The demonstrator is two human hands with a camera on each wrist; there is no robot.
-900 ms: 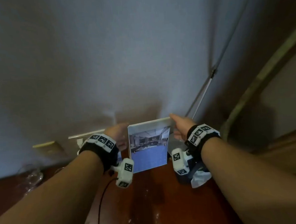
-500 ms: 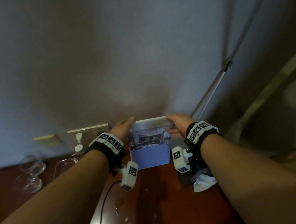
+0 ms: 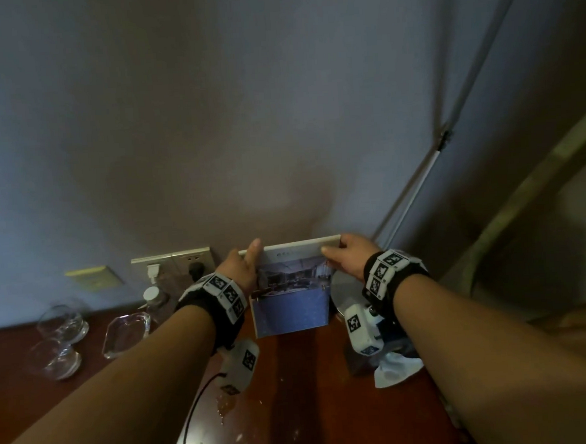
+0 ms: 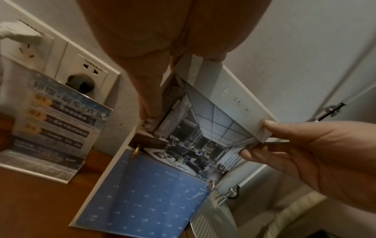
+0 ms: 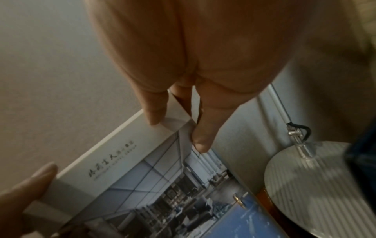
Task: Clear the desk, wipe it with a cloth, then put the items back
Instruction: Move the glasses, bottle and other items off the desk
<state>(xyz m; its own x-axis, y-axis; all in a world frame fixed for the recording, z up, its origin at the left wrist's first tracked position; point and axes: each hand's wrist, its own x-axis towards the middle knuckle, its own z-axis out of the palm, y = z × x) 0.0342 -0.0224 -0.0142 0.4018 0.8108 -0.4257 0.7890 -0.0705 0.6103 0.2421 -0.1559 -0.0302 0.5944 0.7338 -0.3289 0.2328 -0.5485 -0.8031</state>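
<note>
A desk calendar [image 3: 291,301], with a photo page above a blue date sheet, stands upright near the wall at the back of the brown wooden desk [image 3: 313,409]. My left hand [image 3: 249,258] pinches its top left corner, thumb on the front [image 4: 150,99]. My right hand [image 3: 334,250] pinches the top right corner, thumb in front [image 5: 201,141] and a finger over the top edge. The wrist views show the calendar [image 4: 203,136] [image 5: 132,169] close up, with gold rings holding the blue sheet. I cannot tell whether its lower edge touches the desk.
Two glasses [image 3: 61,325], a glass ashtray [image 3: 125,335] and a bottle [image 3: 154,299] stand at the left. Wall sockets [image 3: 174,263] and an acrylic sign [image 4: 55,128] are behind. A lamp base [image 5: 315,185] and white tissue [image 3: 395,370] lie right. A black cable [image 3: 193,416] crosses the desk.
The calendar has gone back toward the wall. My left hand moved from its left side up to the top left corner. The view tilted down, showing the glasses.
</note>
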